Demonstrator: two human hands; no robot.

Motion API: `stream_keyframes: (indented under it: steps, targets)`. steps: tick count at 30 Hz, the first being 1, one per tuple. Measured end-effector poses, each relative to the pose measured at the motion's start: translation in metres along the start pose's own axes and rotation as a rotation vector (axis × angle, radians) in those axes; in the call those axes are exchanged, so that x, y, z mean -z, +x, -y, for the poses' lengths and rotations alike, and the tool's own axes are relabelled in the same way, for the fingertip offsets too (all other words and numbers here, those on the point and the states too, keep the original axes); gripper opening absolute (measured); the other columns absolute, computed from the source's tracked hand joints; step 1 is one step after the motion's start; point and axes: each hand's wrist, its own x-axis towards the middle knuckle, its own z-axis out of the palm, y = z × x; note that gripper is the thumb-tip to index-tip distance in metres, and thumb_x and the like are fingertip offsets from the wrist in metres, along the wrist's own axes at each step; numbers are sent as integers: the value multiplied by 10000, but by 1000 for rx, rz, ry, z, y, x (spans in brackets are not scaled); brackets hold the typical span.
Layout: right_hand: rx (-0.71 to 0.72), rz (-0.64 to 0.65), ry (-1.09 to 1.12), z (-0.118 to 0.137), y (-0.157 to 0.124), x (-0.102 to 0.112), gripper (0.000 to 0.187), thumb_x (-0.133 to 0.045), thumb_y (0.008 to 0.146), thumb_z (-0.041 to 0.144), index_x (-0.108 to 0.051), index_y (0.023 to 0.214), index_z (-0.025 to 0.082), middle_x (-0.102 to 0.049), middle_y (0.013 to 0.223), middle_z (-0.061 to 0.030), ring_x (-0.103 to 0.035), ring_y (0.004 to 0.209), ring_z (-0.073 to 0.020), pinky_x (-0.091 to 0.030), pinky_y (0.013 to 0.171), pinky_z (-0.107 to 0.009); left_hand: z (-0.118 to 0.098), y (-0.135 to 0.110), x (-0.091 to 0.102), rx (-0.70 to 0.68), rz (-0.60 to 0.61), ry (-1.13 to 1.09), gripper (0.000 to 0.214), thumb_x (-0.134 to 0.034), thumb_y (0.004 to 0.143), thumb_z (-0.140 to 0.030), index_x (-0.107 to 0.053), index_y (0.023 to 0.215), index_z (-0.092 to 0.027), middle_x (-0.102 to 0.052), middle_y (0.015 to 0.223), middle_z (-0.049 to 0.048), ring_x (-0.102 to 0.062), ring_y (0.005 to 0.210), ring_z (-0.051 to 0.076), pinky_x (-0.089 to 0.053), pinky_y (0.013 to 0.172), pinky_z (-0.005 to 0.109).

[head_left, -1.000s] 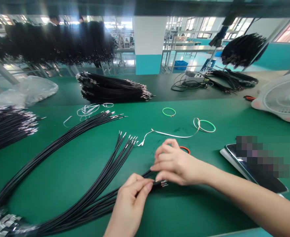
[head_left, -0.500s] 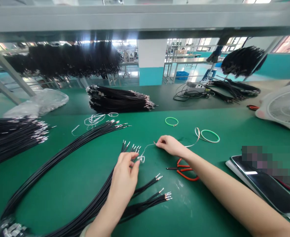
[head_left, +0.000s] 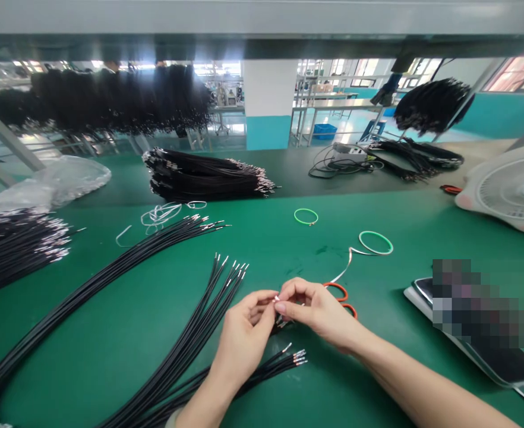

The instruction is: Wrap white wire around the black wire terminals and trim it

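My left hand (head_left: 244, 336) and my right hand (head_left: 318, 312) meet above the green table, fingertips nearly touching. Both pinch a small bit of thin white strip (head_left: 277, 299); its exact shape is hidden by the fingers. From behind my right hand a length of white strip (head_left: 343, 273) runs to a green ring (head_left: 391, 245). Red-handled scissors (head_left: 346, 293) lie partly hidden behind my right hand. Black cables with metal-tipped ends (head_left: 195, 327) fan out left of my left hand, and another group of cable ends (head_left: 295, 358) lies below the hands.
A second green ring (head_left: 294, 217) lies farther back. Loose white strip (head_left: 161, 213) sits left of it. Cable piles (head_left: 199, 175) stand behind, another (head_left: 12, 252) at left. A phone (head_left: 480, 345) and a fan (head_left: 511, 190) are at right.
My right hand has come left and nearer to me, meeting my left hand, which has moved right. The white strip stretched between them is now gathered at the fingertips. The view has shifted slightly.
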Motion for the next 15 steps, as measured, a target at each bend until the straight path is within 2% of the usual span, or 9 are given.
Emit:
stream_keyframes:
  steps: [2,5,10,12,15]
  targets:
    - [50,-20,-40,-4,2,0,288,-738,734,366,-597,796,123,-556,856,-38,-529,713,-115,-437,683,-269,-4,-3,2,54,49,-67,297,-541,884,-284,-510,1137,-132,-628,1111,117,-629,978,159,-500,871,287]
    - [98,-51,-103,-8,3,1,279,-736,734,364,-602,782,125,-542,891,-48,-527,755,-126,-441,704,-277,-7,-5,6,48,93,-54,318,-570,875,-318,-459,1118,-145,-619,1134,118,-622,992,153,-488,881,282]
    - [82,-32,-116,-9,1,-1,313,-737,733,385,-573,783,124,-544,868,-44,-516,733,-119,-428,675,-260,0,-1,11,-35,96,102,271,-483,925,-376,-540,1046,-140,-673,973,88,-634,850,147,-495,784,273]
    - [46,-20,-103,-7,-1,-2,337,-737,739,377,-566,897,134,-559,832,-28,-494,668,-97,-403,616,-236,2,0,11,-52,79,118,277,-464,933,-380,-566,1026,-140,-672,976,85,-638,850,153,-500,803,284]
    - [41,39,-95,-1,-3,-2,491,-725,753,326,-525,1173,169,-609,995,-50,-451,614,-67,-400,604,-228,2,-1,11,-62,62,131,286,-460,933,-387,-594,1005,-145,-669,979,79,-638,839,152,-504,826,291]
